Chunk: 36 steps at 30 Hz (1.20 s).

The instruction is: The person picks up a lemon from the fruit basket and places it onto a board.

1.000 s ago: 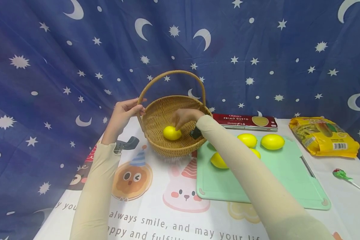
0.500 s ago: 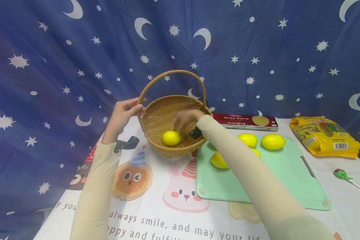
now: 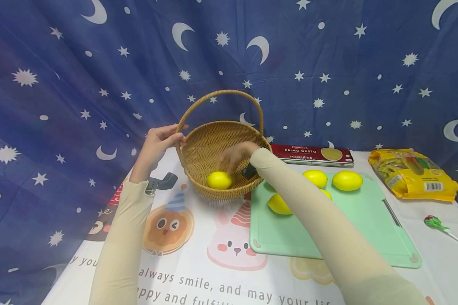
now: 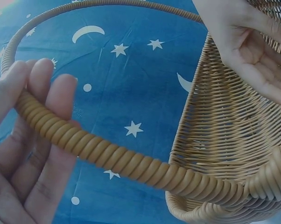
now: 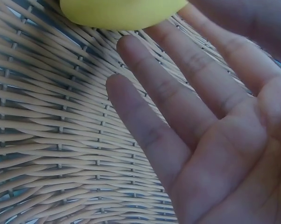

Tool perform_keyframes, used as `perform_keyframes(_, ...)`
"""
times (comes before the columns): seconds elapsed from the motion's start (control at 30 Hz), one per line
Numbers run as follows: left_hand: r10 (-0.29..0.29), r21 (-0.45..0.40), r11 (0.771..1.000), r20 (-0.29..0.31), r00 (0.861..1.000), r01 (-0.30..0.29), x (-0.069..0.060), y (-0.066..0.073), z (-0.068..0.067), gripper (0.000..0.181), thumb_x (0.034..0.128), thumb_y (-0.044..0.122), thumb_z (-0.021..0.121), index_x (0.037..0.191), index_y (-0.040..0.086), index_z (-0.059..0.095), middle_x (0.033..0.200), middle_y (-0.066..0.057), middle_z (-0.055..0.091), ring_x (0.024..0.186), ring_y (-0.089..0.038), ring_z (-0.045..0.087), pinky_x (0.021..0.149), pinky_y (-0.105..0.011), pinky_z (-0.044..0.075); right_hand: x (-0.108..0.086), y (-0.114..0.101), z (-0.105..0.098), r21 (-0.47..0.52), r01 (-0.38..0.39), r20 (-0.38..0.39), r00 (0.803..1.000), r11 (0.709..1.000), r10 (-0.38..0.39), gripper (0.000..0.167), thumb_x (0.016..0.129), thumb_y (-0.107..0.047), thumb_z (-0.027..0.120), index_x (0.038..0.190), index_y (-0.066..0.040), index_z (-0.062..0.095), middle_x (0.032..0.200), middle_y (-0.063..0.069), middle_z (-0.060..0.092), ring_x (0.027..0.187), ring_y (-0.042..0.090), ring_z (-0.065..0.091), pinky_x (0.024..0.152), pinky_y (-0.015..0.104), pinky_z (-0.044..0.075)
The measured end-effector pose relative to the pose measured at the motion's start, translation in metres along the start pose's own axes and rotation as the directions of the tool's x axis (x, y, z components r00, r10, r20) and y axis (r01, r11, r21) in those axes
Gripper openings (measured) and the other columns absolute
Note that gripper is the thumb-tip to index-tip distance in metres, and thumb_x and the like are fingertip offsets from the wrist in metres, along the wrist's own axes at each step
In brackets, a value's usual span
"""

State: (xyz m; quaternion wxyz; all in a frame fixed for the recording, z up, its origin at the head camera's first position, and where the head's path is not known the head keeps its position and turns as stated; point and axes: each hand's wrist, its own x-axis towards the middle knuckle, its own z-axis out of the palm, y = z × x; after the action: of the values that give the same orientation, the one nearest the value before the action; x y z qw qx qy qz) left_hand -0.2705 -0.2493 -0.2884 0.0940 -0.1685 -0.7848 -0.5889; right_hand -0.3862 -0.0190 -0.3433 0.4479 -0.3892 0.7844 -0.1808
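Note:
My left hand (image 3: 158, 144) holds the left side of the wicker basket's handle (image 4: 98, 149), thumb and fingertips curled round it. The wicker basket (image 3: 202, 148) is tilted, its opening facing me. Inside it, a yellow lemon (image 3: 219, 180) lies low near the front rim. My right hand (image 3: 238, 154) is inside the basket just behind the lemon. In the right wrist view its fingers (image 5: 166, 88) are straight and spread, with the lemon (image 5: 122, 14) at the top edge. Whether a fingertip still touches the lemon, I cannot tell.
Several more lemons (image 3: 347, 181) lie on a green cutting board (image 3: 351, 228), partly hidden by my right sleeve. Behind it is a red spaghetti box (image 3: 313, 155). A yellow food bag (image 3: 412, 174) and a lollipop (image 3: 437, 223) are at the right. A star-patterned curtain (image 3: 305, 106) hangs behind.
The lemon in the basket has moved down towards the front rim. My right hand's fingers have loosened from it and spread. My left hand keeps its grip on the handle.

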Motion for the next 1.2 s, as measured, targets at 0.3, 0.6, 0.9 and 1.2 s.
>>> perform_keyframes(0.3,0.005,-0.023,1.0,0.002,1.0,-0.005,0.0,0.001,0.0,0.04,0.0917,0.011,0.059,0.123,-0.012,0.054,0.08,0.008,0.07,0.077,-0.004,0.067,0.08,-0.024,0.056,0.0,-0.004,0.005,0.027,0.003,0.072,0.997,1.0,-0.005,0.043,0.087,0.003,0.06,0.13,-0.005,0.053,0.141,0.016,0.047,0.132,0.027,0.044,0.104,0.032,0.043)
perform_keyframes(0.6,0.006,-0.005,1.0,0.006,1.0,-0.006,0.001,0.001,0.001,0.037,0.0919,0.01,0.059,0.123,-0.01,0.056,0.079,0.004,0.069,0.077,-0.01,0.067,0.077,-0.021,0.056,-0.002,-0.006,0.009,0.006,-0.121,0.09,0.989,0.993,0.12,0.052,0.084,0.001,0.065,0.133,-0.009,0.049,0.142,0.02,0.044,0.131,0.028,0.044,0.102,0.032,0.045)
perform_keyframes(0.9,0.008,0.009,1.0,0.01,1.0,-0.008,0.001,0.002,0.002,0.038,0.0922,0.01,0.058,0.124,-0.011,0.054,0.077,0.009,0.069,0.075,-0.004,0.066,0.076,-0.021,0.056,0.001,-0.002,0.009,0.098,-0.135,0.162,0.98,0.986,0.118,0.042,0.084,0.001,0.066,0.119,-0.013,0.048,0.122,0.015,0.055,0.099,0.016,0.054,0.09,0.028,0.05)
perform_keyframes(1.2,0.006,0.029,1.0,0.008,1.0,-0.007,0.001,0.003,0.002,0.035,0.0922,0.011,0.059,0.122,-0.006,0.058,0.076,0.012,0.068,0.075,-0.006,0.066,0.077,-0.02,0.056,-0.003,-0.005,0.011,-0.105,-0.072,0.037,0.996,0.992,0.077,0.052,0.078,-0.014,0.076,0.126,-0.008,0.058,0.138,0.009,0.046,0.128,0.024,0.042,0.101,0.032,0.046)
